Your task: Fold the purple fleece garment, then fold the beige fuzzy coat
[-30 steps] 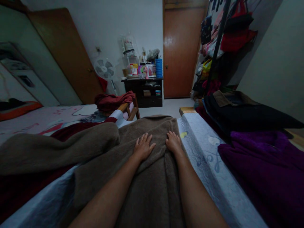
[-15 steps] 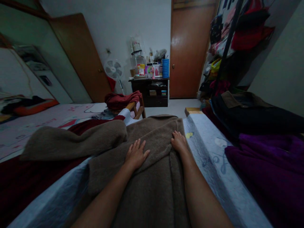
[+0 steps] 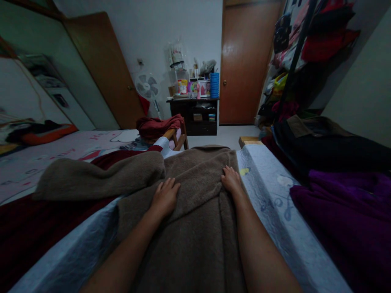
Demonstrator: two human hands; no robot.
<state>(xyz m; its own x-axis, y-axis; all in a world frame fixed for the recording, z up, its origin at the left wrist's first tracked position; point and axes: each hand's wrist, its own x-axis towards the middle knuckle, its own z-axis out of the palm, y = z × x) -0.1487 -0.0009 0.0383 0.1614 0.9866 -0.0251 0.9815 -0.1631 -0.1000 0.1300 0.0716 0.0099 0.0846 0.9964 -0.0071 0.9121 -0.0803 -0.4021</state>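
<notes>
A fuzzy brown coat [image 3: 195, 236] lies spread over the bed, its collar end away from me. One sleeve [image 3: 97, 179] stretches out to the left, across a dark red cloth [image 3: 36, 232]. My left hand [image 3: 165, 197] rests palm down on the coat's left-middle part, fingers stretched out. Near the coat's right edge, my right hand [image 3: 231, 179] lies flat on a folded-over part of it, fingers slightly bent. Neither hand grips anything that I can see.
A blue-white bed sheet [image 3: 269, 183] shows on both sides of the coat. To the right lie folded purple clothing [image 3: 342, 211] and a dark jacket [image 3: 332, 142] with a brown collar. A red garment [image 3: 159, 125] hangs over a wooden rail beyond. Further off stands a fan [image 3: 148, 86].
My left hand has slid left over the coat, its fingers now closer together. My right hand stays at about the same spot on the coat. The view has shifted slightly.
</notes>
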